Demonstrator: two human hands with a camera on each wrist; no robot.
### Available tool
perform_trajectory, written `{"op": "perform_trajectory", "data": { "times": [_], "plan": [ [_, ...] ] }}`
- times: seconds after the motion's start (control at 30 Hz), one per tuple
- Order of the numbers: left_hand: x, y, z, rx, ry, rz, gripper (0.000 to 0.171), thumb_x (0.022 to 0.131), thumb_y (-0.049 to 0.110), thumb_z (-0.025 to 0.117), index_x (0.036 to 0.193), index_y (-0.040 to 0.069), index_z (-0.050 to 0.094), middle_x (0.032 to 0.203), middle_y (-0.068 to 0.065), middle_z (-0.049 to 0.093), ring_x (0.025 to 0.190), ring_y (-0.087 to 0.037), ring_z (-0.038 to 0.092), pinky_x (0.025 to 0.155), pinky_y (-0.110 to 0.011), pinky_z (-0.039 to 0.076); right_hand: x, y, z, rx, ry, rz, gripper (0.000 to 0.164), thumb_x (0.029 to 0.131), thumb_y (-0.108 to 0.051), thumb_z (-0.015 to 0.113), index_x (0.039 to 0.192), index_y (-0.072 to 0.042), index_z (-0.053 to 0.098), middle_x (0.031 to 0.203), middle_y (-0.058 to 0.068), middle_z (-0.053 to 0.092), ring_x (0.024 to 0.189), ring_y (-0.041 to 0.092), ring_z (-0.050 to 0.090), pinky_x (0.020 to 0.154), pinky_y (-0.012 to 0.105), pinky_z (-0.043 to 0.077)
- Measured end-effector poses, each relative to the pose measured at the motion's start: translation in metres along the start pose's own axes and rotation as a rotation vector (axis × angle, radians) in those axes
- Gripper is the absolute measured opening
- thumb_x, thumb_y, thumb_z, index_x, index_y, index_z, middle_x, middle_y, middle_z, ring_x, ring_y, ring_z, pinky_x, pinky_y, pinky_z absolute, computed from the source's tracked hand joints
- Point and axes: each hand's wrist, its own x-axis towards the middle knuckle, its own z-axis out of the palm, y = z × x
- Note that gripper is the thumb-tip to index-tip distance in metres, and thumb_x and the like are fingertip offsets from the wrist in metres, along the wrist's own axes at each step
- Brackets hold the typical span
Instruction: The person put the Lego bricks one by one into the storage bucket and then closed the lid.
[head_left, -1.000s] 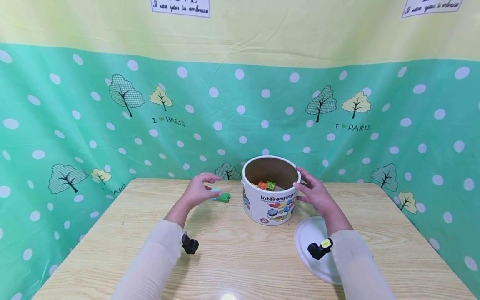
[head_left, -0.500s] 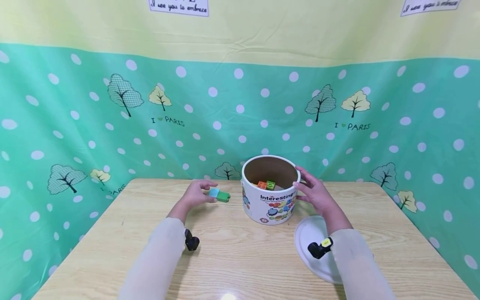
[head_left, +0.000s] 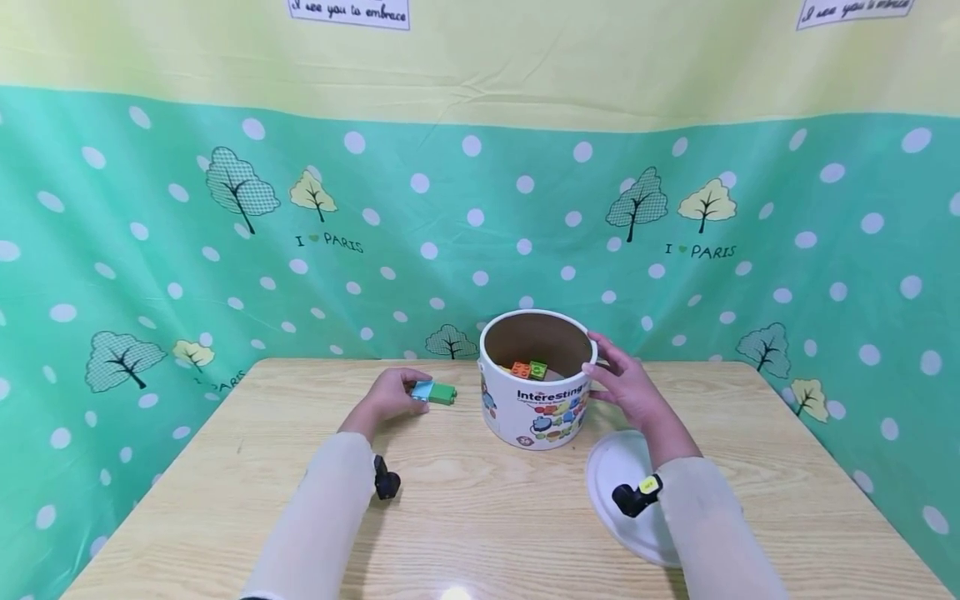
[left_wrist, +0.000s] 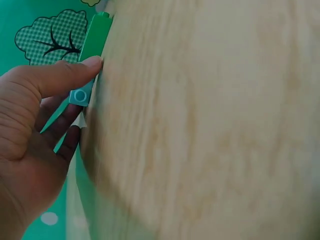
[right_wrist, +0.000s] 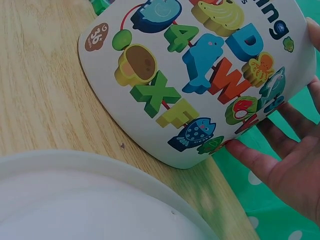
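My left hand pinches a light blue toy brick at the left of the bucket, low over the tabletop. A green toy brick is joined to its far end. The left wrist view shows the thumb on one face of the light blue brick and fingers behind it. At the right, my right hand grips the side of a white printed bucket near its rim. Its fingers spread along the outer wall in the right wrist view. An orange brick and a green-yellow brick lie inside.
A round white lid lies on the wooden table, partly under my right forearm. Behind the table hangs a green and yellow curtain with dots and trees, close to the bucket's back.
My left hand has lowered onto the light blue and green bricks and now pinches the light blue one. My right hand stays on the bucket.
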Motion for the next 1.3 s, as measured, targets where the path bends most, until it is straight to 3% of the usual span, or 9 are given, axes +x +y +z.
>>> {"op": "perform_trajectory", "data": {
  "times": [0.17, 0.5, 0.83, 1.3],
  "plan": [
    [-0.008, -0.002, -0.001, 0.021, 0.015, 0.009, 0.046, 0.071, 0.006, 0.086, 0.115, 0.007, 0.072, 0.118, -0.012, 0.066, 0.103, -0.025, 0.058, 0.091, -0.041, 0.049, 0.0, 0.0, 0.0, -0.001, -0.002, 0.002, 0.078, 0.091, -0.04, 0.068, 0.155, -0.032, 0.025, 0.16, 0.01, 0.02, 0.142, 0.039, 0.026, 0.097, 0.057, 0.044],
    [-0.024, -0.006, -0.004, 0.056, 0.009, 0.013, 0.044, 0.07, 0.01, 0.088, 0.111, 0.01, 0.074, 0.114, -0.007, 0.067, 0.096, -0.021, 0.058, 0.086, -0.04, 0.051, -0.001, 0.001, 0.001, 0.011, -0.006, 0.008, 0.079, 0.091, -0.038, 0.068, 0.156, -0.03, 0.024, 0.16, 0.01, 0.02, 0.142, 0.039, 0.026, 0.097, 0.057, 0.044],
    [-0.036, 0.005, -0.006, -0.011, 0.031, 0.034, 0.043, 0.072, 0.007, 0.086, 0.112, 0.01, 0.073, 0.124, -0.009, 0.062, 0.108, -0.028, 0.06, 0.087, -0.037, 0.054, -0.001, 0.0, 0.0, 0.011, -0.002, -0.002, 0.078, 0.091, -0.039, 0.069, 0.155, -0.031, 0.025, 0.16, 0.011, 0.022, 0.141, 0.039, 0.028, 0.097, 0.056, 0.045],
    [-0.045, 0.025, -0.006, -0.107, 0.027, 0.11, 0.044, 0.072, 0.0, 0.084, 0.113, 0.009, 0.072, 0.123, -0.007, 0.062, 0.103, -0.024, 0.06, 0.086, -0.033, 0.055, -0.001, 0.0, 0.002, 0.006, 0.001, -0.012, 0.078, 0.091, -0.038, 0.068, 0.155, -0.03, 0.025, 0.159, 0.012, 0.023, 0.141, 0.039, 0.028, 0.097, 0.056, 0.045]
  ]
}}
